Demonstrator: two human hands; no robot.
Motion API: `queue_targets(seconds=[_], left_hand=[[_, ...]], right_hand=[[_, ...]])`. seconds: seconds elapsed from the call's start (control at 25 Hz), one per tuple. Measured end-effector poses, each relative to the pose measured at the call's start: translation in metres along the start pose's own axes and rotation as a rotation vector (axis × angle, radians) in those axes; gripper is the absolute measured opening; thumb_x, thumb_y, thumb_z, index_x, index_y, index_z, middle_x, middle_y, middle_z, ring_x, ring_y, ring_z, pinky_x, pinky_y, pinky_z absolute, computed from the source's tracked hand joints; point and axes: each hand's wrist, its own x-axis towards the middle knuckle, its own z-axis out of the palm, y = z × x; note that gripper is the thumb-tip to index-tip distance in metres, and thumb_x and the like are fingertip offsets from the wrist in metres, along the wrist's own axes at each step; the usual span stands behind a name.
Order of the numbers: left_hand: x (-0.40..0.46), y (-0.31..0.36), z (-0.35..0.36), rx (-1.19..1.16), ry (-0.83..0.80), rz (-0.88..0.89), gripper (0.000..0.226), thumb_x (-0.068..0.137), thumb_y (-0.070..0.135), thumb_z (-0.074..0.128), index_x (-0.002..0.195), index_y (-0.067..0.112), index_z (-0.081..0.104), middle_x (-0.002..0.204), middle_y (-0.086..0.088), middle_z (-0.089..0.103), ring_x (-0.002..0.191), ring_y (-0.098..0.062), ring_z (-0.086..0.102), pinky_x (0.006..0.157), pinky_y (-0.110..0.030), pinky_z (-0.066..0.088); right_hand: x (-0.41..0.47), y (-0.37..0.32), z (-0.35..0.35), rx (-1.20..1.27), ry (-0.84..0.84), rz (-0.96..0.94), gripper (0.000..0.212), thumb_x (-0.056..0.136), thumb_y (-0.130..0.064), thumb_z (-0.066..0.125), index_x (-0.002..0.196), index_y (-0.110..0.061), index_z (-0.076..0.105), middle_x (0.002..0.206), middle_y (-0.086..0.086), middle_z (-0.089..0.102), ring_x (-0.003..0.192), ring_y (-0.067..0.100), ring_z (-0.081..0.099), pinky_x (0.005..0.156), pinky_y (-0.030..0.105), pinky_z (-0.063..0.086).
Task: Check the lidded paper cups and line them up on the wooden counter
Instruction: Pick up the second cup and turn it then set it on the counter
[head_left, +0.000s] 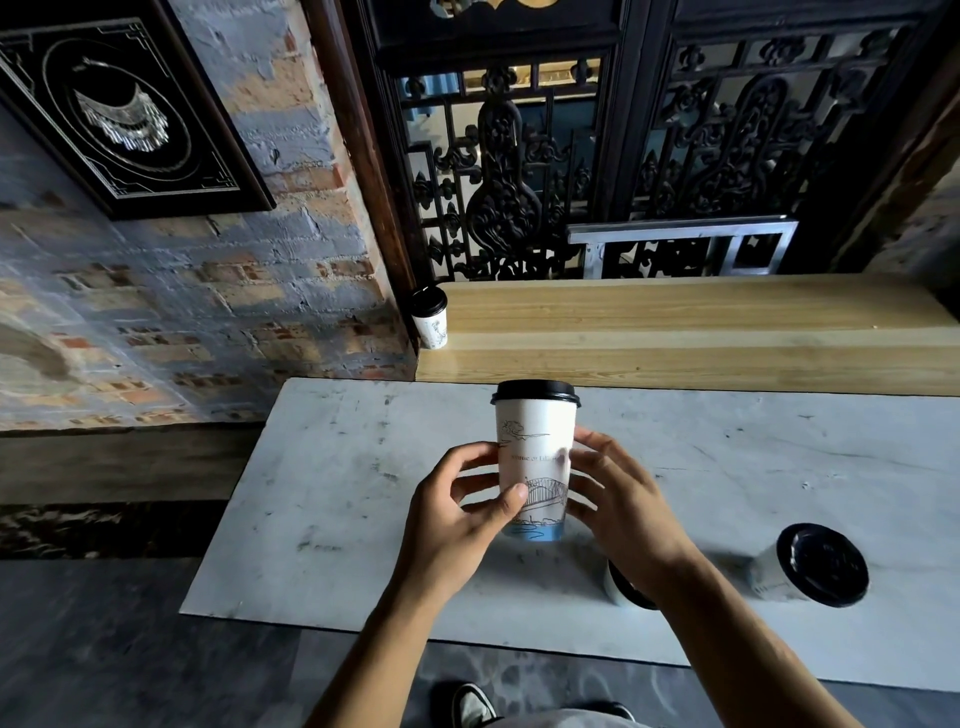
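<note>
A tall white paper cup (535, 441) with a black lid and a line drawing of a bridge is held upright above the pale marble slab (337, 493). My left hand (457, 525) grips its lower left side, thumb across the front. My right hand (623, 499) holds its right side, fingers spread. A second lidded cup (430, 316) stands at the far left end of the wooden counter (701, 332). A third cup (808, 566) stands on the marble at the right. A fourth (621, 587) is mostly hidden under my right forearm.
A brick wall with a framed black picture (130, 114) is on the left. Dark carved wooden screens (597, 156) and a metal frame (680, 244) rise behind the counter. The floor and my shoe (472, 704) show below the slab's near edge.
</note>
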Motion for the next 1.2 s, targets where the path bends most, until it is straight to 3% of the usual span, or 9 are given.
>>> queue_targets(seconds=[0.12,0.28,0.36,0.48,0.68,0.84,0.96,1.08,1.2], left_hand=[[-0.001,0.003,0.000,0.053,0.028,-0.003,0.055,0.075,0.054,0.077,0.123,0.029,0.069,0.114,0.018,0.076,0.103,-0.007,0.075,0.076,-0.017,0.058],[-0.001,0.003,0.003,0.086,0.058,0.030,0.042,0.079,0.050,0.075,0.119,0.039,0.069,0.107,0.003,0.079,0.096,-0.011,0.075,0.077,-0.017,0.057],[0.000,0.002,0.004,0.100,0.089,0.059,0.032,0.085,0.036,0.077,0.116,0.042,0.069,0.107,-0.002,0.077,0.092,-0.012,0.074,0.077,-0.018,0.057],[0.001,0.000,0.003,0.157,0.142,0.165,0.041,0.095,0.003,0.070,0.114,0.038,0.072,0.111,-0.005,0.071,0.095,-0.012,0.070,0.077,-0.014,0.055],[0.002,-0.003,0.003,0.155,0.186,0.149,0.051,0.091,-0.014,0.059,0.106,0.032,0.075,0.109,0.000,0.075,0.095,-0.012,0.072,0.078,-0.013,0.055],[-0.002,-0.007,0.008,0.013,0.176,0.036,0.013,0.091,0.015,0.069,0.102,0.021,0.071,0.095,0.006,0.078,0.083,-0.010,0.077,0.073,-0.020,0.059],[-0.006,-0.003,0.014,-0.041,0.148,0.024,0.033,0.081,0.042,0.076,0.108,0.025,0.067,0.103,0.005,0.078,0.094,-0.013,0.076,0.073,-0.019,0.059],[-0.008,0.000,0.019,-0.048,0.138,0.031,0.052,0.077,0.046,0.078,0.119,0.021,0.061,0.112,0.007,0.076,0.100,-0.012,0.075,0.074,-0.017,0.057],[-0.006,-0.001,0.020,-0.038,0.137,0.047,0.052,0.079,0.046,0.075,0.123,0.021,0.062,0.113,0.010,0.075,0.100,-0.009,0.075,0.076,-0.015,0.056]], right_hand=[[0.003,0.001,-0.005,0.076,0.023,0.057,0.029,0.102,-0.019,0.051,0.123,-0.020,0.070,0.110,0.011,0.076,0.098,0.026,0.072,0.082,0.043,0.058],[0.006,0.003,-0.010,0.077,0.004,0.081,0.042,0.095,0.003,0.050,0.107,-0.025,0.080,0.108,0.010,0.078,0.091,0.022,0.077,0.069,0.037,0.062],[0.005,0.003,-0.008,0.032,-0.009,0.061,0.041,0.097,0.004,0.053,0.118,-0.022,0.076,0.118,0.018,0.075,0.102,0.027,0.076,0.077,0.041,0.063],[0.005,0.007,-0.006,-0.048,0.001,0.041,0.047,0.098,0.001,0.059,0.143,-0.014,0.059,0.139,0.030,0.060,0.124,0.040,0.065,0.103,0.055,0.053],[0.006,0.007,-0.003,-0.092,-0.048,-0.016,0.052,0.096,0.005,0.063,0.146,0.000,0.054,0.140,0.034,0.059,0.131,0.052,0.057,0.116,0.063,0.041],[0.001,0.000,0.001,-0.101,-0.133,-0.020,0.047,0.087,-0.012,0.078,0.133,-0.011,0.069,0.126,0.022,0.074,0.116,0.036,0.072,0.096,0.044,0.059],[0.000,-0.002,-0.002,-0.058,-0.107,0.042,0.061,0.081,-0.022,0.084,0.137,-0.028,0.062,0.116,0.013,0.079,0.105,0.025,0.077,0.076,0.034,0.063],[0.000,-0.001,-0.006,-0.055,-0.169,0.074,0.060,0.086,-0.027,0.082,0.139,-0.038,0.057,0.123,0.018,0.077,0.110,0.035,0.075,0.079,0.043,0.064],[0.001,-0.001,-0.010,-0.041,-0.169,0.055,0.048,0.093,-0.026,0.071,0.137,-0.041,0.060,0.123,0.019,0.076,0.107,0.035,0.075,0.088,0.047,0.063]])
